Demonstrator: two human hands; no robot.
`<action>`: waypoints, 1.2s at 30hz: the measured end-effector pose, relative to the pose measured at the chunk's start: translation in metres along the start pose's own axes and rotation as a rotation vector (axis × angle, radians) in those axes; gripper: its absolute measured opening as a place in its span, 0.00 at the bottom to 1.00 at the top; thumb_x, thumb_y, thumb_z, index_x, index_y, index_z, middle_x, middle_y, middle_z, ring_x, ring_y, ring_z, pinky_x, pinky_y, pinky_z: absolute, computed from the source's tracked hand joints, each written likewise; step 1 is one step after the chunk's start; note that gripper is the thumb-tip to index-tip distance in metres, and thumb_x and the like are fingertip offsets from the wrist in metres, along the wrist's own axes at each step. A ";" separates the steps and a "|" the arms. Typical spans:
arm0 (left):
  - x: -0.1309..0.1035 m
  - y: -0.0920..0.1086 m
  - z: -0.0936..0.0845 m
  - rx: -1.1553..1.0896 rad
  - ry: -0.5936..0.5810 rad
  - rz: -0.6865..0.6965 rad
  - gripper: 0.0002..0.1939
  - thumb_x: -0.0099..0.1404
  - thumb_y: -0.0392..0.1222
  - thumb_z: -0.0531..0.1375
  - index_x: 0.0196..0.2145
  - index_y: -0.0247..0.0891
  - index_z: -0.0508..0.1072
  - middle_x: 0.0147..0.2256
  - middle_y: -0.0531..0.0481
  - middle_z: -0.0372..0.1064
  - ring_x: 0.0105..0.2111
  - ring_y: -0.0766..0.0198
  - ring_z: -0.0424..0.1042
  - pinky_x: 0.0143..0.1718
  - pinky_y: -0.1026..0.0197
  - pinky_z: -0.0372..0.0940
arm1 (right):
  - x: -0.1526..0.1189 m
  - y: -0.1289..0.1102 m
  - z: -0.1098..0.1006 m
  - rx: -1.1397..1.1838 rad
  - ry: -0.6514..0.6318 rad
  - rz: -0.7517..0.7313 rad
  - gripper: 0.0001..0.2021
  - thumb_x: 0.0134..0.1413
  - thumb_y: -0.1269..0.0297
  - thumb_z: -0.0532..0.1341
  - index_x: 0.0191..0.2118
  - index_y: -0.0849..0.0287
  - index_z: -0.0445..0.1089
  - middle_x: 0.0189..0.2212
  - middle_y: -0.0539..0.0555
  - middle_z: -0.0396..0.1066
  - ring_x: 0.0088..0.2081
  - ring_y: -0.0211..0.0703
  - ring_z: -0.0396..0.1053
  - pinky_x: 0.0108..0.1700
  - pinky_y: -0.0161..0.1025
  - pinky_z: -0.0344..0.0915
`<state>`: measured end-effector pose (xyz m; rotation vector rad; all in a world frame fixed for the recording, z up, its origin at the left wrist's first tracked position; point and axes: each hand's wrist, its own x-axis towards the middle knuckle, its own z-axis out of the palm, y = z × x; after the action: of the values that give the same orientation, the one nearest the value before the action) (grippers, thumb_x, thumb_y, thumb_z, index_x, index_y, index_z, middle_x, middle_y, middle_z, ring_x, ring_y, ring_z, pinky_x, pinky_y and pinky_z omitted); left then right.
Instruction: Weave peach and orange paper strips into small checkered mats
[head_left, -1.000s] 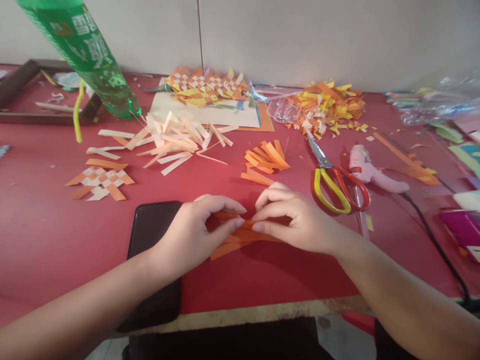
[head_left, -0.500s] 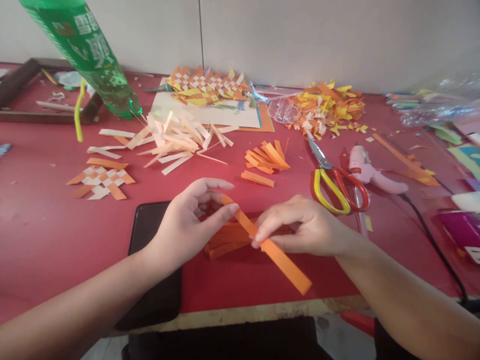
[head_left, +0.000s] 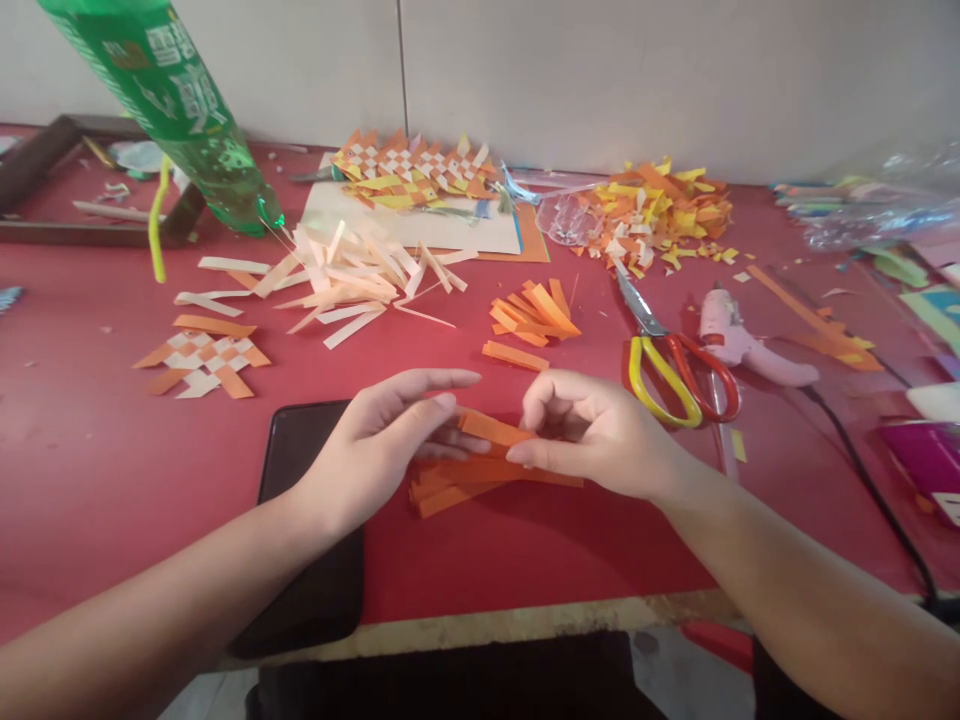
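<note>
An orange paper strip (head_left: pixel 493 430) lies between my two hands, its visible part short and nearly level. My right hand (head_left: pixel 600 435) pinches its right end between thumb and curled fingers. My left hand (head_left: pixel 390 425) is beside the left end with its fingers stretched out; its lower fingers reach behind the strip, and whether they touch it I cannot tell. Beneath the hands a stack of long orange strips (head_left: pixel 457 488) rests on the red table (head_left: pixel 540 560). Beyond them sit a small pile of folded orange strips (head_left: pixel 536 312) and a single folded strip (head_left: pixel 515 356).
Scissors (head_left: pixel 664 375) and a pink glue gun (head_left: pixel 750 345) lie at right. A black phone-like slab (head_left: pixel 315 590) is under my left forearm. Pale strips (head_left: pixel 352 275), a woven paper piece (head_left: pixel 202 360), a green bottle (head_left: pixel 180 110) and paper scraps (head_left: pixel 660 210) lie beyond.
The long strip that slanted toward the lower right past my right hand now shows as a short piece between the hands. My left thumb and fingers have come off it.
</note>
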<state>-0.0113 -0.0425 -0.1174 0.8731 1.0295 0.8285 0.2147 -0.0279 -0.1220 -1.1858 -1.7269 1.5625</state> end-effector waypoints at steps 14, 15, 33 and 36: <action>-0.001 0.000 0.001 0.218 0.000 0.040 0.09 0.61 0.46 0.69 0.33 0.38 0.80 0.32 0.49 0.82 0.34 0.61 0.82 0.36 0.66 0.76 | 0.001 0.000 -0.003 0.090 0.025 -0.008 0.14 0.49 0.63 0.72 0.34 0.58 0.66 0.29 0.47 0.66 0.28 0.33 0.66 0.29 0.30 0.65; 0.000 0.000 0.001 0.174 -0.001 0.033 0.08 0.61 0.46 0.69 0.33 0.38 0.80 0.33 0.49 0.82 0.34 0.61 0.82 0.37 0.66 0.76 | 0.001 -0.001 -0.004 0.105 0.031 -0.019 0.13 0.49 0.64 0.72 0.35 0.58 0.67 0.30 0.48 0.67 0.30 0.33 0.67 0.30 0.30 0.66; 0.005 0.000 0.000 -0.110 0.059 -0.004 0.05 0.60 0.38 0.71 0.31 0.37 0.79 0.30 0.52 0.82 0.32 0.66 0.82 0.34 0.73 0.75 | 0.006 0.001 -0.006 0.268 0.168 0.051 0.08 0.50 0.62 0.72 0.31 0.60 0.76 0.25 0.52 0.79 0.25 0.35 0.75 0.27 0.30 0.73; 0.005 -0.003 -0.001 -0.100 0.054 0.013 0.05 0.60 0.40 0.71 0.32 0.38 0.80 0.30 0.53 0.82 0.33 0.66 0.82 0.34 0.73 0.75 | 0.006 0.001 -0.006 0.245 0.182 0.032 0.07 0.51 0.62 0.72 0.31 0.60 0.76 0.25 0.52 0.79 0.25 0.35 0.75 0.26 0.30 0.72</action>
<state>-0.0106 -0.0388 -0.1219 0.7771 1.0209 0.9113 0.2173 -0.0202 -0.1230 -1.1944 -1.3642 1.5797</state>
